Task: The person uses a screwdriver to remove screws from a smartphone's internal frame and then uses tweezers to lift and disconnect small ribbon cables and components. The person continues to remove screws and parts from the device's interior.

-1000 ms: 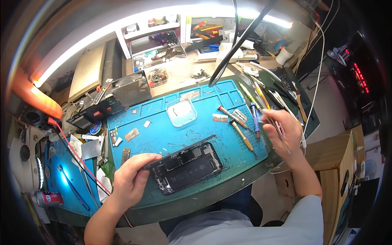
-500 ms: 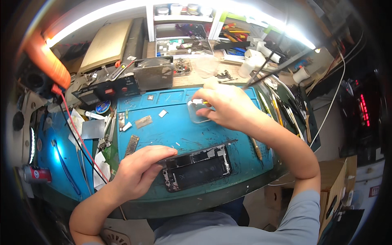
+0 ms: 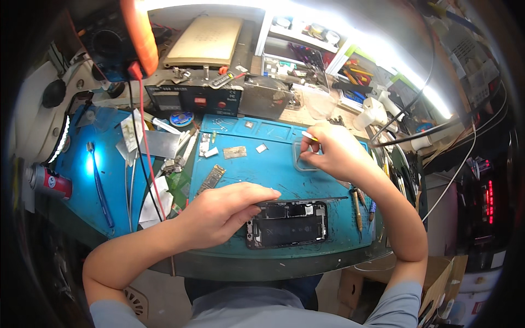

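Note:
An opened smartphone (image 3: 287, 232) lies on the blue work mat, its dark battery and inner parts facing up. Its screen panel (image 3: 328, 198) is raised along the far side and shows nearly edge-on. My left hand (image 3: 221, 210) grips the left end of that panel, fingers along its top and thumb below. Beyond the phone, my right hand (image 3: 333, 150) is closed in a pinch at a small clear plastic box (image 3: 299, 158). A thin white-and-yellow stick (image 3: 309, 135) pokes out between its fingers; its exact kind is unclear.
Metal plates and a circuit board (image 3: 211, 179) lie left of the phone. Pen-like tools (image 3: 358, 213) lie to its right. An orange multimeter (image 3: 139, 44) with red and black leads hangs at upper left. A can (image 3: 50, 182) and a glowing blue brush-like tool (image 3: 99, 186) are far left.
The view has shifted, so the bench appears farther right. My left hand keeps its hold on the screen panel. My right hand stays by the clear box with the stick, its fingers slightly turned.

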Tool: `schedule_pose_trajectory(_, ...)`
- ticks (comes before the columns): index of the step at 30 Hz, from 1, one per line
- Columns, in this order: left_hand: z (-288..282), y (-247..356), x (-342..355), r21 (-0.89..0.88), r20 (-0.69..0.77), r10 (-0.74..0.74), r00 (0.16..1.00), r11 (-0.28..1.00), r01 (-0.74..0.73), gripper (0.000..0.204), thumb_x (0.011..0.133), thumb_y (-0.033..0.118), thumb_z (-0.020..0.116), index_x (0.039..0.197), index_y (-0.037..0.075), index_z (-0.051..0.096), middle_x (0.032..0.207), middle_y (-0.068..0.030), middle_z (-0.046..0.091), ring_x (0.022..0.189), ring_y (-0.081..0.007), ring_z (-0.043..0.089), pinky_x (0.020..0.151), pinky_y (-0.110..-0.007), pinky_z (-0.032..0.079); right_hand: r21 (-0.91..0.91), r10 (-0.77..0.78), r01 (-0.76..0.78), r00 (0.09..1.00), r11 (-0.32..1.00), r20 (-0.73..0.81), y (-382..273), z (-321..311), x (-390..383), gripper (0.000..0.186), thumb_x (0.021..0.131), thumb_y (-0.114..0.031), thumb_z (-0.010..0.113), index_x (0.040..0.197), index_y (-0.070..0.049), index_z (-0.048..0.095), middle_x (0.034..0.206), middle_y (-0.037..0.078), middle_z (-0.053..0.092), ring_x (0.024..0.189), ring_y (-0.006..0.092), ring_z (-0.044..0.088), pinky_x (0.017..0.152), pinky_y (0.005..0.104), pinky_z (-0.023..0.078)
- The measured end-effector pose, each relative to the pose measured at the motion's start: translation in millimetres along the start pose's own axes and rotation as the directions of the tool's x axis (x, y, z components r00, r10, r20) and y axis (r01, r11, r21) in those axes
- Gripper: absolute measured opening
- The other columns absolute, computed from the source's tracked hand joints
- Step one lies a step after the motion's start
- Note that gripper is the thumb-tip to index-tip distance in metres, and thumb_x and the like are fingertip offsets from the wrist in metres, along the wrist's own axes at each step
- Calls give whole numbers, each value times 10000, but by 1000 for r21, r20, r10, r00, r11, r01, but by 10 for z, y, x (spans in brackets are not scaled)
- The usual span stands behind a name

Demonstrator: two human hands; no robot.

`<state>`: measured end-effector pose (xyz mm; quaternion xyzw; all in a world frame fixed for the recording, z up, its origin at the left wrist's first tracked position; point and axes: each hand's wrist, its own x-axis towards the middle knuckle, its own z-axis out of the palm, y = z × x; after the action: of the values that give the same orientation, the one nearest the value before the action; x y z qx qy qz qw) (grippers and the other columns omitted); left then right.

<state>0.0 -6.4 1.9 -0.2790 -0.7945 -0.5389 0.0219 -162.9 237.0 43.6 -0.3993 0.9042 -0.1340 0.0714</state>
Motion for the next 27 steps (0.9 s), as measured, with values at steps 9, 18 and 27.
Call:
schedule_pose_trajectory(9, 4, 20, -16, 34, -41, -42, 998, 999, 43, 342, 999, -5, 546, 1337, 22, 595, 1248, -156, 678, 1143, -301, 665, 977, -363, 525, 457, 234, -154, 964, 876, -123, 97, -121, -348, 133, 891, -111, 742, 997, -36, 710, 718, -79, 577, 571, -12, 415, 522, 191, 349)
schedule_pose_trajectory(18, 20, 18, 20, 140, -56, -31, 998, 989, 39, 342, 1002, 15, 543, 1340, 4, 591, 1210, -180, 693, 1128, -308, 680, 980, -356, 524, 530, 387, -186, 872, 827, -298, 204, -22, -826, 127, 924, -115, 721, 1007, -19, 715, 748, -80, 595, 626, -8, 428, 551, 201, 362)
schedule_pose_trajectory(27, 48, -58, -10, 180, -126, -45, 991, 981, 68, 358, 1004, -23, 503, 1358, -29, 563, 1202, -169, 679, 1101, -221, 667, 975, -308, 490, 259, 242, -122, 826, 958, -509, 382, 59, -1055, 114, 915, -90, 696, 983, 1, 693, 861, 88, 708, 712, 159, 649, 642, 302, 522)
